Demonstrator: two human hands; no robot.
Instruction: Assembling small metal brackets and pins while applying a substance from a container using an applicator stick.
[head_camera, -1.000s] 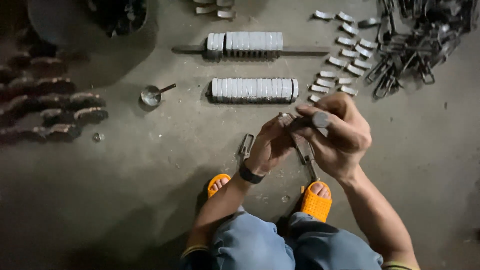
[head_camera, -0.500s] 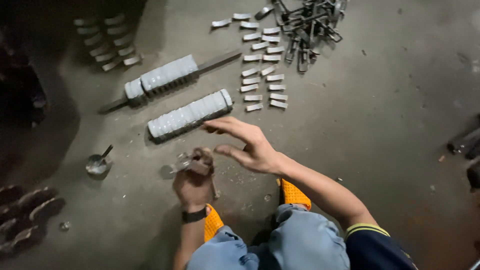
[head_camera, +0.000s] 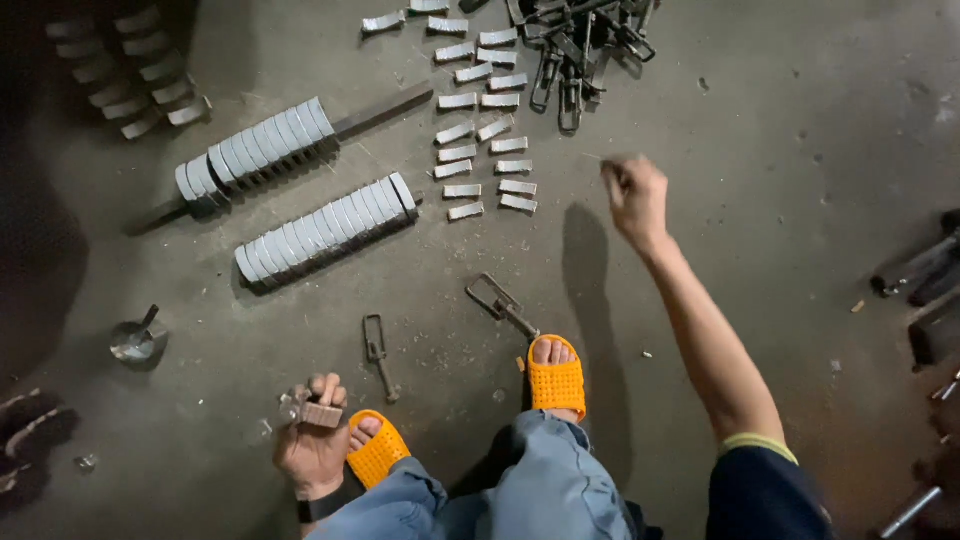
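Note:
My left hand (head_camera: 312, 440) is low at the bottom left, beside my orange sandal (head_camera: 375, 450), and grips a small brownish block (head_camera: 321, 413) with a bit of metal next to it. My right hand (head_camera: 634, 194) is stretched out to the right of the rows of small grey metal pieces (head_camera: 480, 130), fingers curled shut; whether it holds something I cannot tell. Two metal clamp frames (head_camera: 378, 352) (head_camera: 498, 302) lie on the floor between my hands.
Two long stacks of grey plates (head_camera: 325, 230) (head_camera: 255, 150) lie on the concrete at upper left. A pile of dark metal clamps (head_camera: 580, 40) sits at the top. A small metal cup (head_camera: 132, 342) stands at left. Dark parts lie along the right edge (head_camera: 925, 275).
My hands, joined in front of me a second ago, have separated. The left dropped down beside my foot with the block; the right swung out to the right. The view turned.

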